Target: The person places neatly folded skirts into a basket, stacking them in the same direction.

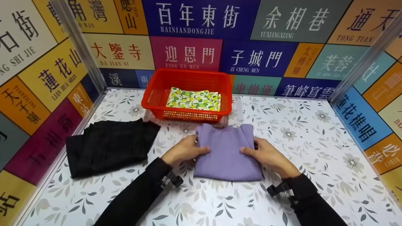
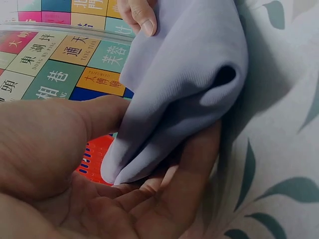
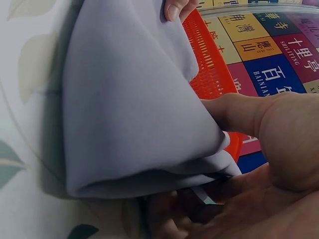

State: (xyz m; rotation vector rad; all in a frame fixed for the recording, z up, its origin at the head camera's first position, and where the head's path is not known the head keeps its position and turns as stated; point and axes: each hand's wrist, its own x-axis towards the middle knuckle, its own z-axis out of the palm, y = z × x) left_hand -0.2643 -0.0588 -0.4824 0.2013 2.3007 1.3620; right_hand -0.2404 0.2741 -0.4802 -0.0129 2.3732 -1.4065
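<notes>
Purple cloth (image 1: 226, 153) in the thumb-and-finger pinch of both hands (image 1: 185, 149) (image 1: 268, 155), near a red basket (image 1: 194, 80) of yellow-and-green patterned fabric (image 1: 193, 99).

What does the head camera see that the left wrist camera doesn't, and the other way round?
Only the head view shows the folded black fabric and the yellow lemon-print fabric inside the red plastic basket. Only the left wrist view looks into a dark hollow in the folded purple fabric. Both show that fabric, the basket, the bare left hand, right hand and white leafy table.
</notes>
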